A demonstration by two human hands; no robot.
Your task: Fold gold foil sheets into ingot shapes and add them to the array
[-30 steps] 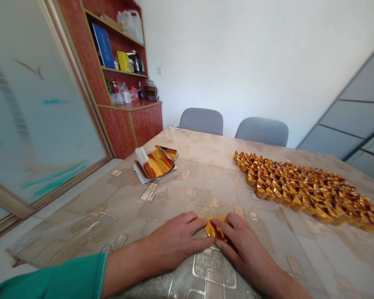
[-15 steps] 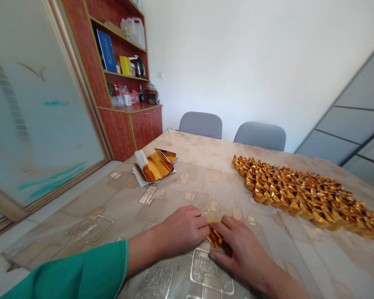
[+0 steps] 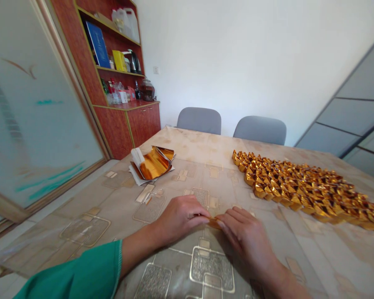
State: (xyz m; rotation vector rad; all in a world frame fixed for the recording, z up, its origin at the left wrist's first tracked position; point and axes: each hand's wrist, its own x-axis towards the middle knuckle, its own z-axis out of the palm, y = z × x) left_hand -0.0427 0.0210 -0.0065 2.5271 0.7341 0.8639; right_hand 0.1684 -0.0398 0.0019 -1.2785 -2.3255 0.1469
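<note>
A small piece of gold foil paper [image 3: 214, 223] is pinched between my two hands, low over the table. My left hand [image 3: 184, 214] closes thumb and fingers on its left end. At the opposite end, my right hand [image 3: 248, 230] grips it with the thumb underneath and fingers folded over. Only a narrow strip of the foil shows; the rest is hidden by my fingers. To the right stand rows of folded gold foil pieces [image 3: 299, 182]. A loose stack of gold foil sheets [image 3: 154, 162] with white paper lies at the left.
A patterned cloth covers the table [image 3: 193, 141]. Two grey chairs [image 3: 199, 119] [image 3: 260, 128] stand at its far side. Behind on the left is a red-brown shelf cabinet [image 3: 112, 124] with bottles, a kettle and a blue folder. A frosted sliding door [image 3: 43, 137] stands left.
The gold foil, wider and partly open before, now shows as a thin strip. Both hands have risen slightly in view, and my right thumb has drawn in to the foil.
</note>
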